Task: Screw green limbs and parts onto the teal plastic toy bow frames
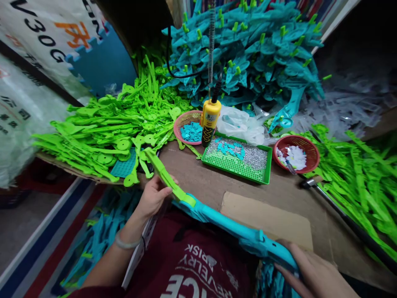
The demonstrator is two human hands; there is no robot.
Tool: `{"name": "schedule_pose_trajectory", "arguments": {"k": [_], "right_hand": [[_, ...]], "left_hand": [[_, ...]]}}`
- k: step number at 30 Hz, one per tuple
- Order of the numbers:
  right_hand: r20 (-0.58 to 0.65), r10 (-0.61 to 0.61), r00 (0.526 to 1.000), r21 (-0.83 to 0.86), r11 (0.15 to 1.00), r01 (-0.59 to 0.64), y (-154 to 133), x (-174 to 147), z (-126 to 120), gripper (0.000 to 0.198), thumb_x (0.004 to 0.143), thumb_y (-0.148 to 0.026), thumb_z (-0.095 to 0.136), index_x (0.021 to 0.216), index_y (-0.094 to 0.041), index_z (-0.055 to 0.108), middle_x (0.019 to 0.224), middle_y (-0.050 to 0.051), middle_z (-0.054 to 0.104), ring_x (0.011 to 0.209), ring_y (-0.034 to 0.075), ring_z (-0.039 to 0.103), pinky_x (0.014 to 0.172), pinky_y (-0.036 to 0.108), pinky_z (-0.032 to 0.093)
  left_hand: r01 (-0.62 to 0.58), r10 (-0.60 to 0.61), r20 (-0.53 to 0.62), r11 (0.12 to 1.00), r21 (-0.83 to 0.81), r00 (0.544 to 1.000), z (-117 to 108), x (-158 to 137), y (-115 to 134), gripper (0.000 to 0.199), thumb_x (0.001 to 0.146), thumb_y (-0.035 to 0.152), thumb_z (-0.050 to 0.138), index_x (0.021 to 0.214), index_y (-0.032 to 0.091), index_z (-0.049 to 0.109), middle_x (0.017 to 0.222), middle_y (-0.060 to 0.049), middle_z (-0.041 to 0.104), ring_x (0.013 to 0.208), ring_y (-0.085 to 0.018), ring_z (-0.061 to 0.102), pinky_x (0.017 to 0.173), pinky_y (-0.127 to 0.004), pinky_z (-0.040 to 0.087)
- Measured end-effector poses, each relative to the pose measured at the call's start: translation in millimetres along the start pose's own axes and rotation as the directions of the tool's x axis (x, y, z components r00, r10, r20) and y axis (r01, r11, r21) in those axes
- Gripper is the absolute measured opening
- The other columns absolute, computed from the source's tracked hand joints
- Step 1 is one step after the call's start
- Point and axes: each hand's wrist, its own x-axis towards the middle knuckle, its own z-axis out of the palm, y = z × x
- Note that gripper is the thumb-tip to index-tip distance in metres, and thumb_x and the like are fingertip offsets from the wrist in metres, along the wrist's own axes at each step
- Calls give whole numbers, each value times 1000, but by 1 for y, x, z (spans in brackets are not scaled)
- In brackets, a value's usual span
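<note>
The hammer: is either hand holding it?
No, the hammer lies apart at the right, while the left hand and right hand hold the blue-and-green piece.

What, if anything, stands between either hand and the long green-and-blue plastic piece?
Nothing visible does. The left hand holds the green section of the plastic piece, and the right hand holds its blue end, with no other thing showing between.

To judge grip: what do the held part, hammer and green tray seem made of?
Held part: probably smooth hard plastic, showing soft highlights and moulded ridges.
Hammer: partly polished metal, apparently, from its silvery glint; handle material unclear.
Green tray: likely plastic, evenly perforated and uniformly coloured.
</note>
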Motion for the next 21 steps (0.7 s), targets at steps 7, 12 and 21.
{"name": "schedule_pose_trajectory", "arguments": {"k": [7, 12, 21], "right_hand": [[339, 198, 920, 340, 886, -316, 9, 19, -9, 57, 88, -49, 64, 134, -17, 56, 128, 13, 67, 111, 28, 68, 95, 38, 56], [398, 177, 900, 287, 908, -305, 11, 22, -15, 48, 88, -45, 66, 128, -19, 60, 118, 6, 70, 102, 21, 66, 90, 32, 52], [-260, 518, 815, -528, 630, -569, 97, 29, -36, 31, 94, -8, 36, 100, 1, 65, 93, 25, 66, 87, 27, 60, 73, 36, 42]], "left_hand": [[385, -410, 199, 910, 152, 890, 7, -63, -16, 49, 70, 45, 83, 111, 20, 70, 107, -8, 75, 105, -27, 68, 91, -37, 55], [642, -755, 323, 655, 398, 571, -10, -111, -40, 41, 73, 59, 76, 91, 22, 74, 68, -1, 72, 58, -18, 64, 54, -26, 51], [713, -746, 486, 633, 303, 456, 30, -110, -49, 63, 72, 77, 65, 74, 14, 64, 66, -6, 70, 45, -11, 58, 43, -20, 40]]}}
